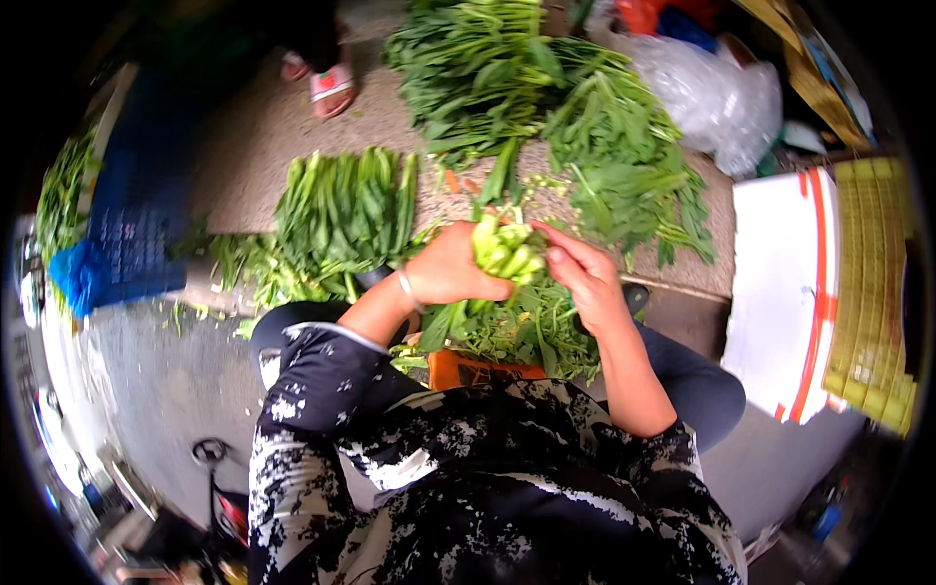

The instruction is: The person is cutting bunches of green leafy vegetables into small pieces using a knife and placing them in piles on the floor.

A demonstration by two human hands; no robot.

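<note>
My left hand is wrapped round a bunch of leafy greens, its pale green stem ends facing up. Close against the bunch's right side is my right hand, thumb and forefinger curled toward the stem ends; whatever they pinch is too small to make out. Under my hands, between my knees, lies a heap of loose leaves. Ahead to the left, a neat row of greens is laid out with its stems pointing away from me.
Beyond my hands are a large stack of greens and a looser pile. On the right stand a white box with red tape and a yellow crate. A blue crate is at left. Another person's sandalled foot shows far off.
</note>
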